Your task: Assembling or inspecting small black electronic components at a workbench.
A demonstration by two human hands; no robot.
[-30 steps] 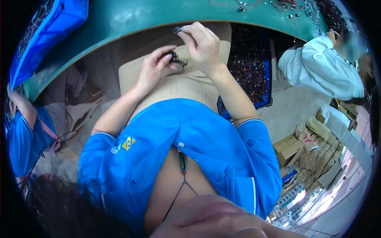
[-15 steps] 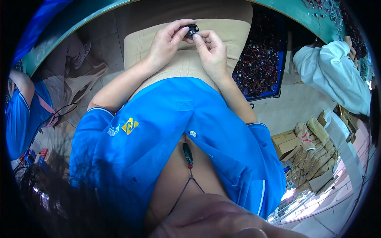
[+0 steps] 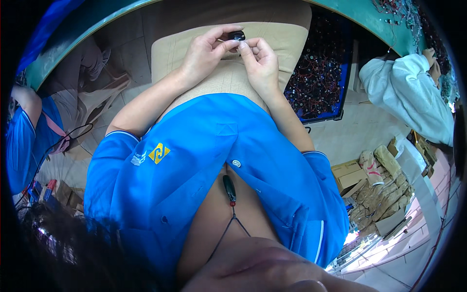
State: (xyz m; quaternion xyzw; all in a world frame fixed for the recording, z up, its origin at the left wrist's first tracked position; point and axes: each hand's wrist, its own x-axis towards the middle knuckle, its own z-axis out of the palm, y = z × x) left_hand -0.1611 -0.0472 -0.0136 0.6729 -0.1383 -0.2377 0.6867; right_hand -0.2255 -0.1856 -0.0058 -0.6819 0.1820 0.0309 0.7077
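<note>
On the blue shirt [image 3: 194, 194], left of the frame's centre, we see a yellow diamond emblem [image 3: 159, 153] and, just beside it, a small pale mark [image 3: 138, 158] whose print is too small for us to make out.

At the upper middle we find the black part [image 3: 237, 35], small, dark and glossy, with a bright spot on it. It lies at the fingertips of the left hand [image 3: 203, 56], which grips it between thumb and curled forefinger, the rest of that hand being to its lower left. The right hand [image 3: 261, 65] is to its lower right, fingers bent in, with thumb and forefinger tips up against its near edge; we cannot tell how firmly they pinch. Both hands are above the beige lap [image 3: 171, 61].

At the upper right we see a blue crate [image 3: 344, 92] full of dark parts and red wires [image 3: 314, 85], and beyond it the green table [image 3: 384, 29]. A co-worker's pale sleeve [image 3: 404, 87] is at the right, and a carton [image 3: 348, 176] at the lower right.
</note>
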